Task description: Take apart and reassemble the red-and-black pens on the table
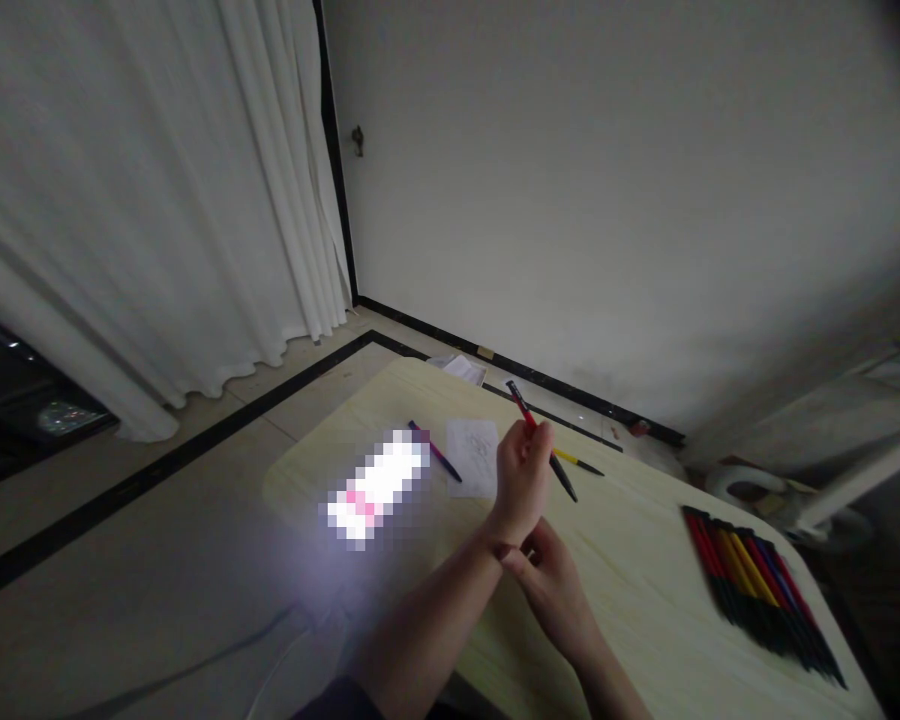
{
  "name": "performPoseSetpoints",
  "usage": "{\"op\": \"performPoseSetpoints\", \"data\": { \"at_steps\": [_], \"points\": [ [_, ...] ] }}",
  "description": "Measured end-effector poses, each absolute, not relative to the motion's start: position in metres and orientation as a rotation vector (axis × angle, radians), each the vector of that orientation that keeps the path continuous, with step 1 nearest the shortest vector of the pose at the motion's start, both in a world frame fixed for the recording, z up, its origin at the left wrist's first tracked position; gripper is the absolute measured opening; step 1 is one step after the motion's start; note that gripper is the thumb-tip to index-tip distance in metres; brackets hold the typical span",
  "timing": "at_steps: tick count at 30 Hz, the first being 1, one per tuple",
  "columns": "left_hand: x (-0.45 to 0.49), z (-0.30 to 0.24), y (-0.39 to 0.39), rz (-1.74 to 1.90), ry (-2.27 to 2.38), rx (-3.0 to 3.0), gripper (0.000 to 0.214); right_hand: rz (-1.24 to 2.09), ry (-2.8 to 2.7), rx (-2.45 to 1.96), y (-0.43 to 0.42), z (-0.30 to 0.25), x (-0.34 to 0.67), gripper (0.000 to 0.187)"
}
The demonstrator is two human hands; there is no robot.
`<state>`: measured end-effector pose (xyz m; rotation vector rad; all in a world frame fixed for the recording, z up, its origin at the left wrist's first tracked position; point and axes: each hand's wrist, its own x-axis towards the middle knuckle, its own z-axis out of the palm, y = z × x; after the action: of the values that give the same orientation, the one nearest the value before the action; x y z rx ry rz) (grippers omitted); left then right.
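Observation:
My left hand [523, 478] is raised above the pale table [645, 600], fingers closed around a red pen [521, 405] that points up and away. Behind it a black pen [562, 476] lies on the table, or sticks out of the same hand; I cannot tell which. My right hand [551, 585] sits just below the left wrist, fingers curled and touching it, with nothing visible in them. A small sheet of paper with a faint drawing [474, 456] lies just left of the left hand.
A purple pen [435, 452] lies left of the paper, a yellow pen [579, 462] right of my left hand. A row of several coloured pens [754, 580] lies at the table's right. A bright blurred patch [379, 487] sits near the left edge. White curtain [157, 200] at left.

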<state>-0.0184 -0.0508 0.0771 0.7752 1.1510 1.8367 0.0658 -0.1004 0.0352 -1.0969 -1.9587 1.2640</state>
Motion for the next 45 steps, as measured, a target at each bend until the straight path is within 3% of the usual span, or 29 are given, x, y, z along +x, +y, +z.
{"op": "performPoseSetpoints", "data": {
  "at_steps": [8, 13, 18, 28, 36, 42, 45],
  "points": [
    [-0.013, 0.11, -0.054, 1.614, 0.369, 0.386, 0.033, 1.429, -1.805, -0.996, -0.107, 0.036, 0.073, 0.038],
    [-0.018, 0.119, -0.051, 1.488, 0.239, 0.214, 0.033, 1.74, -1.709, -0.831, -0.12, 0.034, 0.083, 0.038],
    [-0.012, 0.119, -0.045, 1.476, 0.327, 0.21, 0.034, 1.986, -1.593, -0.699, -0.128, 0.027, 0.085, 0.041],
    [-0.003, 0.074, -0.023, 1.567, 0.589, 0.425, 0.037, 1.563, -1.835, -0.803, -0.098, 0.034, 0.096, 0.02],
    [-0.021, 0.03, -0.011, 1.58, 1.047, 0.616, 0.043, 1.363, -1.449, -1.225, -0.025, 0.028, 0.142, 0.045],
    [-0.008, 0.029, -0.022, 1.467, 1.038, 0.717, 0.039, 1.729, -1.402, -1.067, -0.027, 0.026, 0.131, 0.061],
    [-0.006, 0.025, -0.022, 1.45, 1.055, 0.773, 0.037, 1.79, -1.362, -0.977, -0.031, 0.022, 0.131, 0.056]
  ]
}}
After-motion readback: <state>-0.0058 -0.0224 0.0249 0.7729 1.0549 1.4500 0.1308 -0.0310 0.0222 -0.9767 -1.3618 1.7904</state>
